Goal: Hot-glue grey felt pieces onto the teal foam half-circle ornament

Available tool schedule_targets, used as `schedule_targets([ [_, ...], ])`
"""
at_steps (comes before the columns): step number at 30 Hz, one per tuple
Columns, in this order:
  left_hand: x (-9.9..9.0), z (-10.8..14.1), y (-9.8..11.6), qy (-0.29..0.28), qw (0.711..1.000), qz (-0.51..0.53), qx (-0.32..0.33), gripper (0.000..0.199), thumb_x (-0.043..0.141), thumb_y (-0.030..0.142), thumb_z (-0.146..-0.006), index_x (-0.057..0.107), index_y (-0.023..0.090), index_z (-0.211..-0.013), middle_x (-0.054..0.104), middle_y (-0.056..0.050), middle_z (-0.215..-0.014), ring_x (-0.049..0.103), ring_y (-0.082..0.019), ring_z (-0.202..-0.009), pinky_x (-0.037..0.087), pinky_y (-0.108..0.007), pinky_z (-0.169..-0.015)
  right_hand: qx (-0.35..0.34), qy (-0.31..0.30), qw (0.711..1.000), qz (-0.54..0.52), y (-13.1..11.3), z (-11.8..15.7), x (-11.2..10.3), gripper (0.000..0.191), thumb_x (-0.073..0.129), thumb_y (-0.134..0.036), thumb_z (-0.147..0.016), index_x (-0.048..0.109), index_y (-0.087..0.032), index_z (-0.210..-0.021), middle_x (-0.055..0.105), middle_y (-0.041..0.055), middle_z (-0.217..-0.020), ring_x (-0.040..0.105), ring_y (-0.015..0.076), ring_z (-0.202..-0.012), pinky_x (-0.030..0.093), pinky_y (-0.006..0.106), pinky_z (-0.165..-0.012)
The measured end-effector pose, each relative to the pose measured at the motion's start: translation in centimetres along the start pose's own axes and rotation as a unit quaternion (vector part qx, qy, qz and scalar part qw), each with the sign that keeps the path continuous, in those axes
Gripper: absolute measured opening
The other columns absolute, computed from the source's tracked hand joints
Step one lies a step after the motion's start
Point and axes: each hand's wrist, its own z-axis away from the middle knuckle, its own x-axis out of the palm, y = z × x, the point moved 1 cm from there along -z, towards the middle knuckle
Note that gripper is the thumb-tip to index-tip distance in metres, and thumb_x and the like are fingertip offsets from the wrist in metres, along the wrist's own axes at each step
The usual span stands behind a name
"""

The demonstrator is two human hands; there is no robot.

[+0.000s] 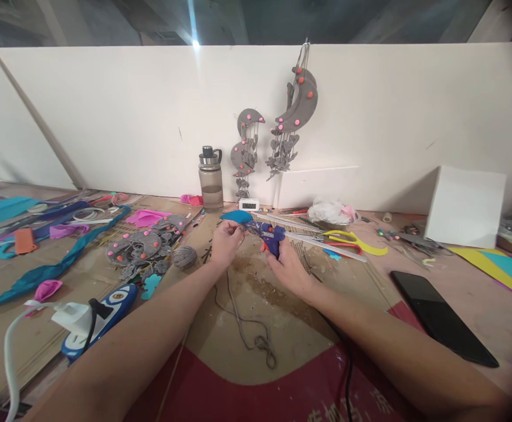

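Observation:
My right hand [284, 258] is wrapped round a blue glue gun [273, 236], whose nozzle points left toward my other hand. The fingers of my left hand [228, 239] are pinched together beside the nozzle; what they hold is too small to name. Just behind those fingers lies a piece of blue felt [237, 217]. A grey cord [238, 316] trails over the cardboard [291, 340] below my hands and ends in a loose tangle. To the left of my left hand sits a ball of grey yarn [185, 257].
Scissors with yellow handles [361, 241] lie right of the glue gun. A bottle [212, 181] and small clock [249, 204] stand behind. Grey felt pieces [143, 246] and a power strip [119, 302] are left, a phone [440, 316] right. Moon-shaped hangings [306, 102] hang on the wall.

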Motion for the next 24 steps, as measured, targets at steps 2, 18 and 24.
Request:
schedule_targets([
  [2,0.03,0.09,0.18,0.006,1.0,-0.005,-0.001,0.017,0.067,0.023,-0.067,0.052,0.019,-0.072,0.06,0.002,-0.062,0.064,-0.014,-0.063,0.044,-0.024,-0.06,-0.006,0.001,1.0,0.005,0.12,-0.01,0.02,0.017,0.04,-0.015,-0.082,0.047,-0.019,-0.097,0.058,0.0061,-0.092,0.055,0.0189,-0.083,0.045,0.036,-0.083],
  [18,0.06,0.08,0.02,0.008,1.0,0.005,0.004,0.014,0.065,0.023,-0.068,0.052,0.019,-0.072,0.059,0.003,-0.063,0.063,-0.013,-0.062,0.047,-0.026,-0.065,0.011,0.002,1.0,0.028,-0.19,0.28,0.3,0.014,0.039,-0.018,-0.084,0.045,-0.019,-0.096,0.058,0.0068,-0.09,0.054,0.0198,-0.082,0.045,0.037,-0.081],
  [24,0.09,0.29,0.35,0.007,1.0,0.02,0.009,0.017,0.066,0.025,-0.069,0.05,0.02,-0.073,0.057,0.004,-0.062,0.061,-0.012,-0.06,0.05,-0.029,-0.072,0.005,0.026,0.999,0.033,0.21,0.24,0.27,0.016,0.039,-0.022,-0.086,0.046,-0.018,-0.099,0.057,0.009,-0.094,0.053,0.0208,-0.087,0.044,0.039,-0.085],
])
